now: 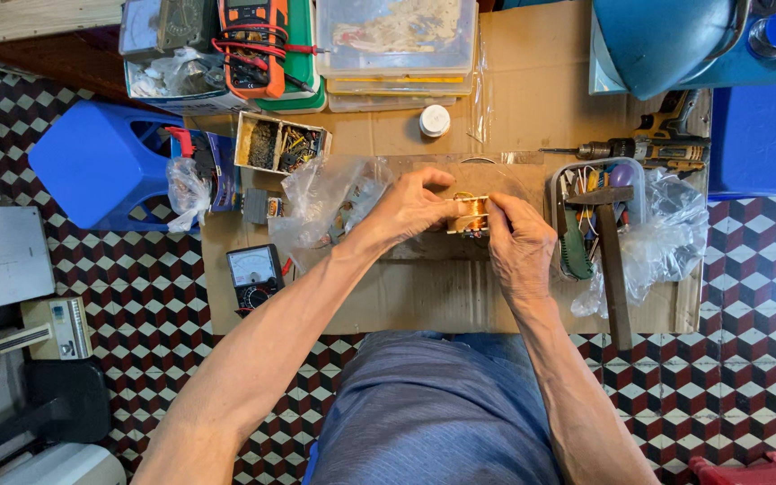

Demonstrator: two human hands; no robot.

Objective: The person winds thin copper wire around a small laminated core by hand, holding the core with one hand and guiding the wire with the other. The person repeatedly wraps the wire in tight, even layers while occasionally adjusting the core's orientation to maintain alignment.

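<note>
A small coil (471, 214) wound with copper wire is held between both hands above the middle of a cardboard sheet (424, 287) laid on the tiled floor (747, 269). The left hand (410, 208) is pinched on the coil's left end, fingers pressed together around it. The right hand (521, 247) is closed on its right end, thumb and forefinger meeting at the winding. What is being done to the wire cannot be told; the fingers hide it.

Just left of the hands lies a clear plastic bag (321, 202); nearer and further left, an analogue meter (255, 274). Just right stands a tool tray (596, 202) with a hammer (612, 260) laid across it, its handle reaching near. Far left, a box of small parts (280, 144) is seen; far right, a drill (648, 150).

Risks, as judged: fine winding wire could be kinked or broken by too tight a pinch. The coil could slip and fall to the cardboard if one hand lets go. An elbow swing could knock the hammer handle.
</note>
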